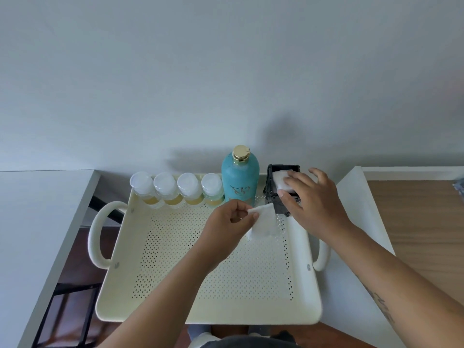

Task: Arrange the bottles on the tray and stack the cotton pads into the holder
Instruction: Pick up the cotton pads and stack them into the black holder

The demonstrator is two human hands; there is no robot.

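Already the five bottles (189, 187) stand in a row along the tray's (226, 305) back edge. Right hand (316, 199) presses a pad (280, 179) into the holder (282, 207) at the back right corner, fingers flat. Left hand (226, 219) pinches spare pads (263, 222) over the tray, still to be stacked.

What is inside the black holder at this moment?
A white cotton pad lies at the open top of the black holder, with the right hand resting fingers on it. Anything beneath is hidden by that pad, the hand and the dark walls.
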